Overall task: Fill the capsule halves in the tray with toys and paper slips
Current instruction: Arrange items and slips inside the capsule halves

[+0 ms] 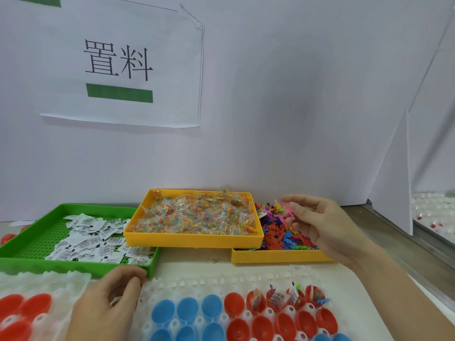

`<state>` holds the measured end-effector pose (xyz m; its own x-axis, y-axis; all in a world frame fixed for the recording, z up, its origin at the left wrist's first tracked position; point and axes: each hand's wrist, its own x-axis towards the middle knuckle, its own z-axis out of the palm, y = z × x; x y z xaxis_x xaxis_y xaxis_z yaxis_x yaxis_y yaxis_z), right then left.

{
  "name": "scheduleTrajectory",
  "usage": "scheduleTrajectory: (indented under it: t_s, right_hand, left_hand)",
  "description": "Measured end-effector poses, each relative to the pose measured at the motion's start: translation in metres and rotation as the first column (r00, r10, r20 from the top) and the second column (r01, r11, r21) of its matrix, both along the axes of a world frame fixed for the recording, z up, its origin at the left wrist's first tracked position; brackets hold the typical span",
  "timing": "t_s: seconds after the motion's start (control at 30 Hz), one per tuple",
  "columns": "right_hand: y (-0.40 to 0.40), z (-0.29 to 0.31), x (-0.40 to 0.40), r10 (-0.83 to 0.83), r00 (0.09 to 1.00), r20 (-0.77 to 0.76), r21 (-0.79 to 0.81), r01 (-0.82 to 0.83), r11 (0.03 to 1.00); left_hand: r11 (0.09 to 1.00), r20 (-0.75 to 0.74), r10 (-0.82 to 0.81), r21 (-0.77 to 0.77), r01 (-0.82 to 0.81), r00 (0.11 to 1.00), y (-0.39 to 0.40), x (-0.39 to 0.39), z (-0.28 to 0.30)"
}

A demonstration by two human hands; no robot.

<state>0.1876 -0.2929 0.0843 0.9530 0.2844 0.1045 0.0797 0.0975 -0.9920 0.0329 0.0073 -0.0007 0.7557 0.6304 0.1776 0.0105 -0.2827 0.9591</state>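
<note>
The right hand (317, 222) is hovering over the far-right yellow bin (280, 257) of small plastic toys (278, 235), pinching a pink toy (288, 212) or two between thumb and fingertips, the other fingers loosely spread. The left hand (108, 299) is resting near the left, fingers curled on the edge of the white capsule tray (197, 283), apparently steadying it; whether it is holding anything small I cannot tell.

The toys are looking light, thin and springy, with legs that are probably snagging on each other in the heap, so a fingertip pinch on one body seems the best hold. The paper slips (93, 239) are lying in the green tray (73, 264) at far left: flat, featherlight, likely to slide, best nipped at a raised corner. The sweet packets (197, 215) in the raised yellow tray (194, 238) are looking glossy and slippery.

In the capsule tray, the far row of red halves (275, 297) at the right is already holding slips and toys; the blue halves (187, 308) and the nearer red ones are sitting empty. The halves are shallow and smooth, so a toy dropped from too high may be bouncing out.

Open room lies between the bins and the capsule tray. The raised yellow tray is overhanging both neighbours, and its rim is something to clear.
</note>
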Motion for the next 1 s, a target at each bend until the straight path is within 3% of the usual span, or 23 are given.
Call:
scheduleTrajectory:
  t_s: [0.23, 0.43, 0.57, 0.67, 0.77, 0.9, 1.0]
  right_hand:
    - [0.005, 0.035, -0.043, 0.052, 0.999, -0.003, 0.070, -0.052, 0.996]
    - [0.027, 0.039, -0.070, 0.159, 0.966, 0.202, -0.330, -0.086, 0.940]
    - [0.042, 0.027, -0.078, 0.334, 0.930, 0.155, -0.556, -0.197, 0.807]
    - [0.045, 0.023, -0.081, 0.388, 0.909, 0.153, -0.638, -0.209, 0.741]
    - [0.047, 0.023, -0.082, 0.363, 0.905, 0.221, -0.638, -0.147, 0.756]
    - [0.050, 0.020, -0.084, 0.308, 0.853, 0.422, -0.707, 0.097, 0.700]
    - [0.053, 0.017, -0.085, 0.335, 0.845, 0.416, -0.739, 0.100, 0.667]
  left_hand:
    - [1.000, -0.005, -0.002, 0.013, 0.002, 1.000, -0.001, -0.002, 0.003]
    - [0.999, 0.007, -0.002, 0.050, 0.002, 1.000, -0.005, -0.005, 0.005]
    - [0.999, 0.020, 0.002, 0.037, -0.003, 1.000, -0.006, -0.007, 0.005]
    - [1.000, 0.020, 0.008, 0.020, -0.008, 1.000, -0.006, -0.008, 0.004]
    - [1.000, 0.013, 0.011, 0.012, -0.011, 1.000, -0.007, -0.010, 0.004]
    - [1.000, 0.018, 0.012, 0.000, -0.012, 1.000, -0.008, -0.010, 0.004]
    - [1.000, 0.019, 0.009, 0.003, -0.009, 1.000, -0.008, -0.010, 0.004]
